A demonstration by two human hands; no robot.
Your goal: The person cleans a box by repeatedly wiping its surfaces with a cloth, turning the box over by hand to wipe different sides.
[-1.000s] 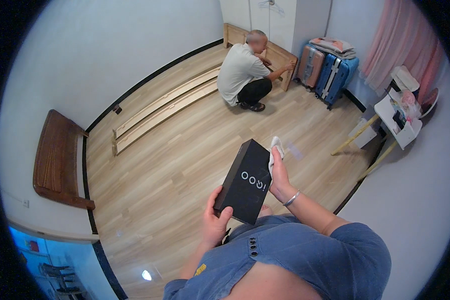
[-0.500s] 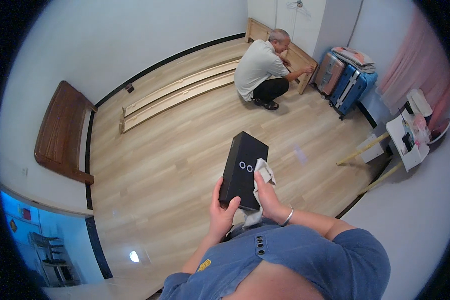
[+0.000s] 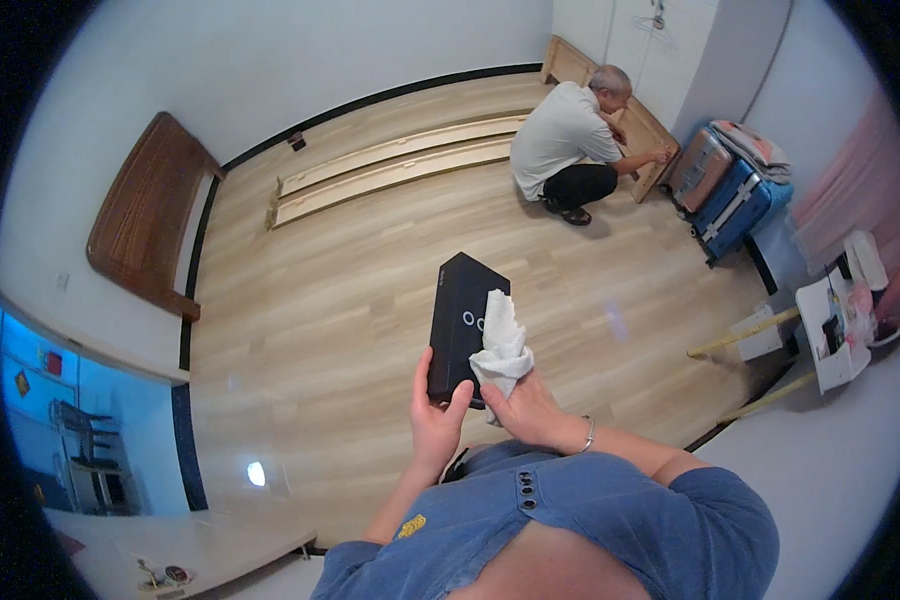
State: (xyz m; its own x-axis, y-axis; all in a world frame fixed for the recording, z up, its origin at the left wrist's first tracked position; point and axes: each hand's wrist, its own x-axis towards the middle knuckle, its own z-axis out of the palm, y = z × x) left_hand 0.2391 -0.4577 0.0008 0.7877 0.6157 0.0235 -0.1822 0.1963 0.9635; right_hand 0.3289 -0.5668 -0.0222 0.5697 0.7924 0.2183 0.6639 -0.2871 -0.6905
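In front of my chest a flat black box (image 3: 452, 340) with white ring marks is held tilted, its far end pointing away from me. My left hand (image 3: 437, 425) grips its lower left side, with the thumb on the top face. A crumpled white cloth (image 3: 503, 350) covers part of the box's right side. My right hand (image 3: 532, 413) is closed on the lower part of this cloth at the box's near right corner. Some of its fingers are hidden behind the cloth.
Another person (image 3: 570, 140) squats beyond, touching a wooden bed panel (image 3: 655, 150). Two long wooden rails (image 3: 400, 170) lie on the floor. A brown headboard (image 3: 150, 215) leans on the left wall. Suitcases (image 3: 740, 205) and a small white table (image 3: 820, 340) stand at the right.
My right hand has moved down toward the box's near corner, and the cloth now stands up bunched over it. The box has shifted slightly left and up in view as the view turned.
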